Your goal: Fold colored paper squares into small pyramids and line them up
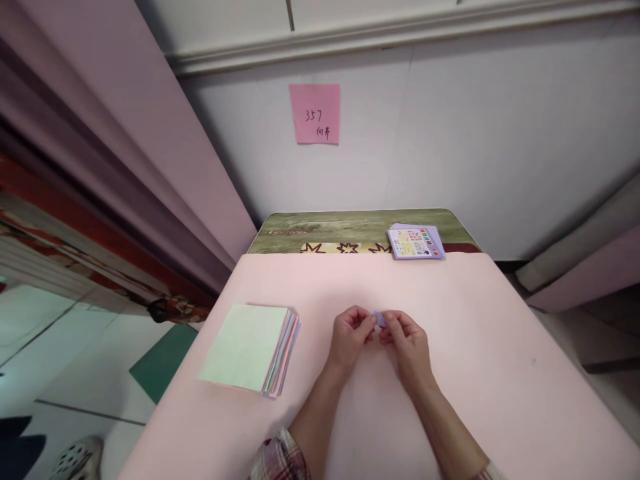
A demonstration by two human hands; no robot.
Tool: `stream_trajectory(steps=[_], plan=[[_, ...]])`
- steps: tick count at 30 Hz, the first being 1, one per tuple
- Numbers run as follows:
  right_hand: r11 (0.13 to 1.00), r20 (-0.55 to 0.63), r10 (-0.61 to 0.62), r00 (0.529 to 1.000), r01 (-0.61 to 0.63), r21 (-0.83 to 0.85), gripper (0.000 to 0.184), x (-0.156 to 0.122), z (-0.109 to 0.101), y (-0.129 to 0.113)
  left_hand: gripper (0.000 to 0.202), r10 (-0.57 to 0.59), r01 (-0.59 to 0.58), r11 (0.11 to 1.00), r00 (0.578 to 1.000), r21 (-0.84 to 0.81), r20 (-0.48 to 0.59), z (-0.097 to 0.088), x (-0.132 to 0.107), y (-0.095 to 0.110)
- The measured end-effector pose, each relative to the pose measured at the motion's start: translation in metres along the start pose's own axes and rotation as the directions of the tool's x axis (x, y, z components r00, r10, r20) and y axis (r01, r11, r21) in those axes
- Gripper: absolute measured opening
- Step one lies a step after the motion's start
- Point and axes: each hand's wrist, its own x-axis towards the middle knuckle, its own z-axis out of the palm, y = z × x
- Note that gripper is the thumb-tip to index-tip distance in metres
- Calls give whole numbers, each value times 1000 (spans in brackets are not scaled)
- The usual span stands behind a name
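Observation:
A small piece of folded purple paper (380,319) is pinched between my two hands, just above the pink-covered table. My left hand (351,335) grips its left side between thumb and fingers. On the right side, my right hand (407,341) holds it the same way. Fingers cover most of the paper, so its full shape is hidden. To the left of my hands lies a thick stack of coloured paper sheets (245,347), pale green on top.
The pink cover (465,373) spreads over most of the table. At its far edge sits a purple printed packet (416,243), partly on the green patterned tabletop (340,223). A pink handwritten note (315,115) sticks to the wall. Curtains (200,147) hang at left.

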Motion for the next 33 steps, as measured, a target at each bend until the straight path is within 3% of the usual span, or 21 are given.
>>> stream_trajectory(steps=[4, 11, 19, 33], plan=[[1000, -10, -4, 1000, 5, 17, 29, 1, -1, 2, 26, -3, 3, 1000, 1000, 12, 7, 1, -1, 1], [996, 16, 11, 1000, -13, 87, 28, 1, 0, 0, 28, -29, 27, 990, 999, -140, -13, 1, 1, -2], [993, 41, -1, 999, -4, 118, 27, 0, 0, -2, 26, -21, 15, 983, 999, -180, -31, 2, 2, -2], [995, 1, -94, 996, 94, 13, 24, -2, 2, -2, 30, -115, 97, 945, 993, -312, -40, 3, 2, -3]])
